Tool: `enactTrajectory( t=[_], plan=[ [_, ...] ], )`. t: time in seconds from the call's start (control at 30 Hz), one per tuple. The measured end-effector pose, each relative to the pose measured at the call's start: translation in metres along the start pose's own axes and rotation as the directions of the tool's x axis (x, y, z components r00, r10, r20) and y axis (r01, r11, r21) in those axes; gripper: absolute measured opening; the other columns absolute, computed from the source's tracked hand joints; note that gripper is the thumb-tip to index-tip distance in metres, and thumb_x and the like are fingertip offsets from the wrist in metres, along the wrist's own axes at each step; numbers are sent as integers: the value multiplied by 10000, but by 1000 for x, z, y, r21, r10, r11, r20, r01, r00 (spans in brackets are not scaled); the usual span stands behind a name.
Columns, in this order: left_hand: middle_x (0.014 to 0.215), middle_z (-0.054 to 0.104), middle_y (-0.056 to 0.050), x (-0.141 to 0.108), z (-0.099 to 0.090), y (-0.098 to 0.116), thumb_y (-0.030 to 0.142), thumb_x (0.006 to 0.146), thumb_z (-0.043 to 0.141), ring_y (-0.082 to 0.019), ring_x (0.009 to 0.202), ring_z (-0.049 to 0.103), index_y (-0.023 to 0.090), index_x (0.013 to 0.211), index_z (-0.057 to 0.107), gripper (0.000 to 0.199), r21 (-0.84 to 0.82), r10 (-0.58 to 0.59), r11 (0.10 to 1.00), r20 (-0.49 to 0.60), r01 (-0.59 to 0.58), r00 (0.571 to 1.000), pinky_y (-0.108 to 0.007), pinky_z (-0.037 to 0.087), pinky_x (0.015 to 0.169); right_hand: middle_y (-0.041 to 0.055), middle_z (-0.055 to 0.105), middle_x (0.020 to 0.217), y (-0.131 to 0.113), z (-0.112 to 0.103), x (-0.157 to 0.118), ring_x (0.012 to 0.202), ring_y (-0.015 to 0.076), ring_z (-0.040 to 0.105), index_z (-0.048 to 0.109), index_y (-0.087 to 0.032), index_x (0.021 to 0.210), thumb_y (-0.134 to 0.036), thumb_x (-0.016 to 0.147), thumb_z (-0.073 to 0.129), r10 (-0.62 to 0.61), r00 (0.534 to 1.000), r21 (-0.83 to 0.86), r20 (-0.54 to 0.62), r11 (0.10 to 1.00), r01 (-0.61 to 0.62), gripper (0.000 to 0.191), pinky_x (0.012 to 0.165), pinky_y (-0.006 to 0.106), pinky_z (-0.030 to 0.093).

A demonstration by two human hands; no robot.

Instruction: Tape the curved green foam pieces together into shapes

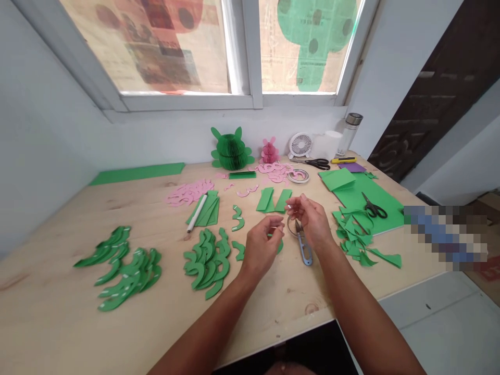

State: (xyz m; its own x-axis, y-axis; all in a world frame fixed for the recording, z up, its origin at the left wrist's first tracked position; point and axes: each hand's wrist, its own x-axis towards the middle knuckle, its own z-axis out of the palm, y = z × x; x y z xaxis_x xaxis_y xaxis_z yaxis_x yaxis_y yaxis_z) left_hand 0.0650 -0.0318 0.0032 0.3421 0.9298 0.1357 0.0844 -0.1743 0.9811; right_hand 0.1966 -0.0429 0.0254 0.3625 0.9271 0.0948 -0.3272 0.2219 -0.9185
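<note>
Above the middle of the wooden table, my left hand [262, 245] has its fingers curled toward the thumb; anything between them is too small to make out. Facing it, my right hand [310, 219] pinches a tiny whitish piece at its fingertips. Blue-handled snips [304, 249] lie beside my right hand, next to a ring of tape [291, 225] that the hand partly covers. A green paper piece [279, 244] shows partly behind my left hand. Left of that hand lie curved green pieces [238, 250] and a heap of scalloped green pieces [207, 260].
More green pieces [133, 276] lie at the left. Pink cutouts [191, 191], a white pen-like stick [197, 213] and folded green papers [265, 199] lie farther back. Green scraps [353, 237] and black scissors [374, 207] are at the right. A small fan [300, 145] stands by the wall.
</note>
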Motion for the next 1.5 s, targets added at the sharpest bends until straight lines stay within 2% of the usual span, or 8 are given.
enactTrajectory(
  t=[0.13, 0.23, 0.4, 0.53, 0.8, 1.0, 1.2, 1.5],
  plan=[
    [788, 691, -33, 2, -15, 5, 279, 795, 539, -143, 679, 654, 173, 900, 639, 180, 137, 168, 980, -167, -146, 972, -241, 524, 596, 68, 673, 709, 4, 6, -4, 617, 126, 559, 706, -151, 791, -527, 759, 583, 72, 994, -53, 86, 996, -67, 397, 556, 245, 399],
    [784, 700, -28, 3, -23, 6, 255, 800, 548, -134, 664, 651, 177, 876, 647, 147, 296, 314, 923, -216, -244, 925, -239, 520, 625, 70, 676, 719, 8, 9, -6, 624, 126, 556, 710, -154, 800, -530, 775, 563, 106, 985, -101, 139, 991, -92, 405, 569, 247, 402],
    [813, 709, -40, 4, -31, 3, 204, 818, 534, -137, 682, 652, 173, 885, 648, 136, 528, 517, 763, -152, -373, 842, -242, 507, 651, 71, 680, 743, 13, 10, -7, 647, 128, 559, 714, -157, 817, -513, 792, 552, 134, 968, -157, 210, 982, -102, 391, 587, 247, 411],
    [821, 712, -45, 4, -31, 1, 191, 835, 515, -148, 718, 657, 174, 916, 646, 155, 590, 585, 678, -74, -438, 807, -250, 500, 670, 70, 681, 735, 14, 10, -7, 657, 132, 569, 718, -157, 808, -524, 794, 542, 145, 961, -176, 237, 979, -105, 407, 590, 248, 420],
    [858, 717, -51, 2, -32, 0, 195, 852, 471, -175, 801, 653, 203, 948, 653, 207, 648, 536, 651, -26, -394, 844, -273, 479, 736, 57, 666, 698, 14, 12, -10, 630, 128, 565, 721, -157, 787, -559, 758, 565, 175, 951, -193, 257, 973, -127, 432, 571, 242, 419],
    [817, 709, -60, 3, -34, -1, 183, 837, 469, -184, 777, 639, 199, 877, 667, 202, 676, 552, 617, -6, -403, 834, -273, 456, 712, 43, 648, 666, 15, 13, -10, 609, 121, 559, 717, -149, 787, -545, 766, 566, 201, 944, -200, 263, 968, -150, 424, 557, 237, 412],
    [778, 700, -48, 2, -32, 1, 186, 816, 490, -156, 695, 630, 189, 845, 661, 174, 595, 490, 726, -94, -346, 867, -250, 450, 678, 45, 656, 675, 15, 12, -10, 615, 115, 556, 726, -159, 784, -524, 783, 561, 191, 943, -206, 271, 969, -137, 401, 549, 228, 415],
    [678, 678, 2, 4, -31, 4, 259, 768, 538, -114, 565, 588, 191, 792, 658, 140, 369, 210, 919, -165, -137, 964, -224, 459, 597, 52, 665, 684, 13, 9, -7, 615, 119, 547, 718, -159, 770, -536, 764, 563, 170, 960, -229, 224, 966, -118, 408, 548, 232, 405]
  ],
)
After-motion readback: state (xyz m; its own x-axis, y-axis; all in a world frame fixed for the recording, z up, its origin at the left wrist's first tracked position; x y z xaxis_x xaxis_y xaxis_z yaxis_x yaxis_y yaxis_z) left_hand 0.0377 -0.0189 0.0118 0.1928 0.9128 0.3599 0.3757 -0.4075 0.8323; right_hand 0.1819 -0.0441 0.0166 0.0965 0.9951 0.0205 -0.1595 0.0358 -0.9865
